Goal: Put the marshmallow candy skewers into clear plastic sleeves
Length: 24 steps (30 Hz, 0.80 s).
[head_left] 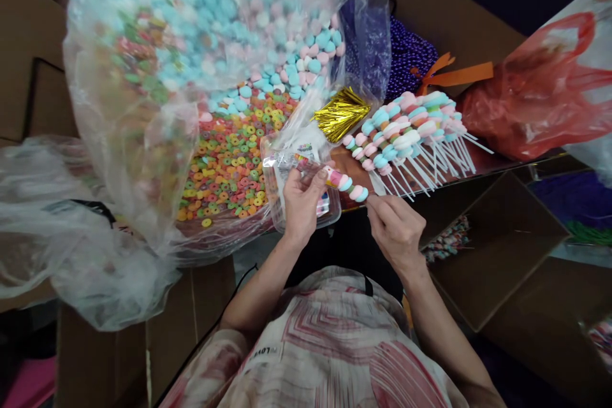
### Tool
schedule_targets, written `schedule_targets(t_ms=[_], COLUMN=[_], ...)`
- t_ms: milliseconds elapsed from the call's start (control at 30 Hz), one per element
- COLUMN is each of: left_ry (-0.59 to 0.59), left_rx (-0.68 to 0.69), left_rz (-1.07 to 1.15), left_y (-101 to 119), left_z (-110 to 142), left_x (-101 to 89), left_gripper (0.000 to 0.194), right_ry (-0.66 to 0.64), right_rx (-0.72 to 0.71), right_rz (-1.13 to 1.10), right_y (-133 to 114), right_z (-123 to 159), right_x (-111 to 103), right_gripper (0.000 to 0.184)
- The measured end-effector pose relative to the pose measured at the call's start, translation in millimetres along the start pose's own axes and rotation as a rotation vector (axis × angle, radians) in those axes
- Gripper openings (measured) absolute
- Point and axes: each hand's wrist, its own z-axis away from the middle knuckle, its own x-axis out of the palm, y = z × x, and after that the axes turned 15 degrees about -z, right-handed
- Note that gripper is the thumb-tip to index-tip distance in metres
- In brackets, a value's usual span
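Observation:
My left hand (302,203) is closed around a candy skewer (354,190) and what looks like its clear printed wrapper. Pink, blue and white marshmallow-like pieces stick out to the right of my fingers. At the skewer's lower right end, my right hand (396,222) is closed in a pinch, probably on the stick, which the fingers mostly hide. Under my left hand lies a clear plastic tray (282,211) with printed wrappers in it. Just beyond my hands is a pile of finished candy skewers (406,131) with white sticks pointing toward me. Gold twist ties (341,113) lie beside the pile.
A large clear bag (129,159) at left holds marshmallow pieces (287,73) and colourful candy rings (234,166). Behind are purple bead strings (408,54) and an orange ribbon (459,73). At right sit a red plastic bag (535,95) and an open cardboard box (502,255) below table level.

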Motion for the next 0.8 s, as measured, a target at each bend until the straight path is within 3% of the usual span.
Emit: schedule_targets(t_ms=[167,300,567,800], left_ry=[-0.037,-0.061,-0.064,-0.14], left_rx=[-0.038,-0.06,-0.093,-0.157], left_rz=[0.095,0.132,0.027,0.047], left_y=[0,3,4,10], left_z=[-3,-3,-1,-7], left_x=[3.5,4.7,4.9,-4.5], left_gripper=[0.047,0.049,0.033,0.034], right_ry=[-0.055,-0.005,-0.101,-0.156], right_rx=[0.132,0.258,0.251,0.563], right_rz=[-0.226,-0.362,-0.288,-0.633], right_y=[-13,-20,-12,-12], right_z=[-1,-1,-4,-12], right_x=[4,7,6,0], right_gripper=[0.016,0.014,0.022,0.019])
